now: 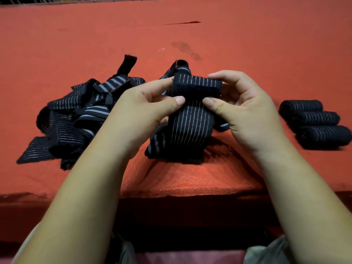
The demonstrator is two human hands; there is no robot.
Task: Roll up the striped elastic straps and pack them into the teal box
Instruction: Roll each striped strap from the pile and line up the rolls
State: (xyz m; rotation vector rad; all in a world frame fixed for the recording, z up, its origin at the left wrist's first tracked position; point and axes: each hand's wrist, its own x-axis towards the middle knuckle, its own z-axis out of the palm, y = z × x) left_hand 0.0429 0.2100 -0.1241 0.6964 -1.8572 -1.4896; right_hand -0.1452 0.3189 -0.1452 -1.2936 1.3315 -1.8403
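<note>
Head view showed your two arms reaching out from the bottom, close together. Your left hand (141, 109) and your right hand (245, 109) both pinched one strap (190, 128), thumbs in front and fingers behind. The rolled end (198, 85) sat right between your hands, held up off the table. It lay sideways, from one hand to the other. The loose part hung down toward you and its end rested on the table. Both hands were just as near to it.

A bit farther out, the pile of loose straps (76, 115) lay on your left side, near your left hand. Three finished rolls (316, 126) lay side by side on your right, apart from your right hand.

All of it sat on a red cloth (190, 35) with some dark marks, far back. You could not see the teal box anywhere.
</note>
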